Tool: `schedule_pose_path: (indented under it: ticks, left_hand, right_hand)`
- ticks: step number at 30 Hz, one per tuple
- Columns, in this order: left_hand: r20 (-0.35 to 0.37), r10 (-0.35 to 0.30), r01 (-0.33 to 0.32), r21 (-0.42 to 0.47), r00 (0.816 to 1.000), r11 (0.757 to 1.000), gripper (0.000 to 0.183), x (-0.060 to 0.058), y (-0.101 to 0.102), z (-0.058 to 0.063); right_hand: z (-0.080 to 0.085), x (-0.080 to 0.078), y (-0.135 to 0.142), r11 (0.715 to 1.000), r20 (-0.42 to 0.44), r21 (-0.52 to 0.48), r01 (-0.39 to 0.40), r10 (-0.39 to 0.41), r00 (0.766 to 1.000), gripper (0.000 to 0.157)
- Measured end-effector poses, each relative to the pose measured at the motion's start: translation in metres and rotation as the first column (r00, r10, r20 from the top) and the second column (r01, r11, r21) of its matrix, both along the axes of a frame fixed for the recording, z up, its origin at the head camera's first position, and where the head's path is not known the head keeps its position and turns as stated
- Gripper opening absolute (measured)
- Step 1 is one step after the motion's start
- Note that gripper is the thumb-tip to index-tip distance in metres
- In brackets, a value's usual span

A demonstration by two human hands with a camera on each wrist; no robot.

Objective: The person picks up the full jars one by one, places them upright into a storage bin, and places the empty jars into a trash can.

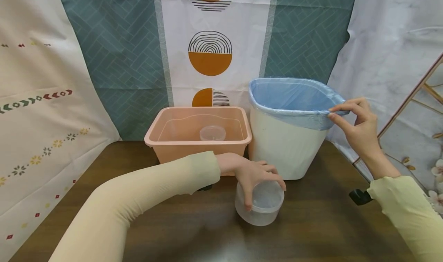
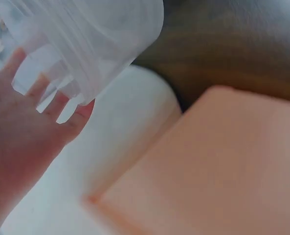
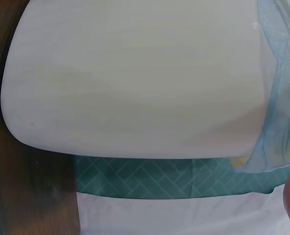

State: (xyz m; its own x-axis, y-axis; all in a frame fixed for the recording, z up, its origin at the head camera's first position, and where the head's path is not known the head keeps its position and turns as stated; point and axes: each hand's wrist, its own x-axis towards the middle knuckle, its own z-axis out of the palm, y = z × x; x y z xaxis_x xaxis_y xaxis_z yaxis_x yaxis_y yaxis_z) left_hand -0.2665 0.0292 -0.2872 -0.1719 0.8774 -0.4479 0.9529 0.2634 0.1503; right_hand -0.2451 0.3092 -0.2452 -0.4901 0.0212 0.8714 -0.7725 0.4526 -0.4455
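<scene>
My left hand [image 1: 254,177] grips a round translucent plastic container [image 1: 260,216] from above, thumb on the near side and fingers spread over the far rim. In the left wrist view those fingers [image 2: 56,105] lie along the ribbed rim of the container [image 2: 110,39]. At the right, my right hand [image 1: 361,125] pinches the front right rim of a white trash bin [image 1: 283,143], where a light blue bag [image 1: 294,110] is folded over the edge. The right wrist view shows mostly the side of the bin [image 3: 135,83], the overhanging bag [image 3: 284,98] and a bit of the hand.
Left of the bin stands a pink rectangular plastic tub [image 1: 197,143] with a clear round container [image 1: 212,133] inside. Both stand on a dark wooden table [image 1: 187,219]. Patterned cloth [image 1: 131,62] hangs behind and at both sides.
</scene>
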Motion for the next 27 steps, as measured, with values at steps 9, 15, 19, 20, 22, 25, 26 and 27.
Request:
schedule_pose_path:
  ticks: [9, 15, 19, 20, 22, 25, 26, 27]
  left_hand:
    - [-0.018, 0.068, -0.069, -0.048, 0.998, 0.996, 0.097, 0.001, -0.009, 0.047]
    - [-0.007, 0.095, -0.096, -0.081, 0.995, 0.992, 0.097, 0.003, -0.012, 0.066]
    - [0.001, 0.114, -0.114, -0.095, 0.993, 0.989, 0.098, 0.002, -0.014, 0.077]
    - [0.006, 0.12, -0.119, -0.098, 0.993, 0.988, 0.098, 0.002, -0.014, 0.08]
    - [0.012, 0.131, -0.129, -0.098, 0.991, 0.987, 0.098, 0.003, -0.014, 0.086]
    - [0.017, 0.161, -0.158, -0.101, 0.987, 0.982, 0.097, 0.004, -0.015, 0.095]
    - [0.017, 0.172, -0.169, -0.103, 0.985, 0.98, 0.097, 0.004, -0.016, 0.098]
    - [0.014, 0.181, -0.179, -0.102, 0.983, 0.979, 0.097, 0.005, -0.017, 0.101]
  right_hand:
    - [0.0, -0.002, 0.002, 1.0, 0.016, -0.002, -0.004, 0.004, 1.0, 0.011]
    - [-0.001, -0.003, 0.002, 1.0, 0.025, -0.004, -0.004, 0.004, 1.0, 0.011]
    - [-0.002, -0.004, 0.003, 1.0, 0.028, -0.01, -0.012, 0.012, 1.0, 0.011]
    - [-0.002, -0.004, 0.003, 1.0, 0.028, -0.012, -0.011, 0.012, 1.0, 0.012]
    - [-0.003, -0.004, 0.004, 1.0, 0.029, -0.016, -0.012, 0.013, 1.0, 0.012]
    - [-0.004, -0.005, 0.005, 1.0, 0.026, -0.021, -0.013, 0.014, 1.0, 0.012]
    - [-0.004, -0.005, 0.005, 1.0, 0.026, -0.022, -0.013, 0.014, 1.0, 0.012]
    - [-0.004, -0.006, 0.006, 1.0, 0.026, -0.023, -0.015, 0.016, 1.0, 0.012]
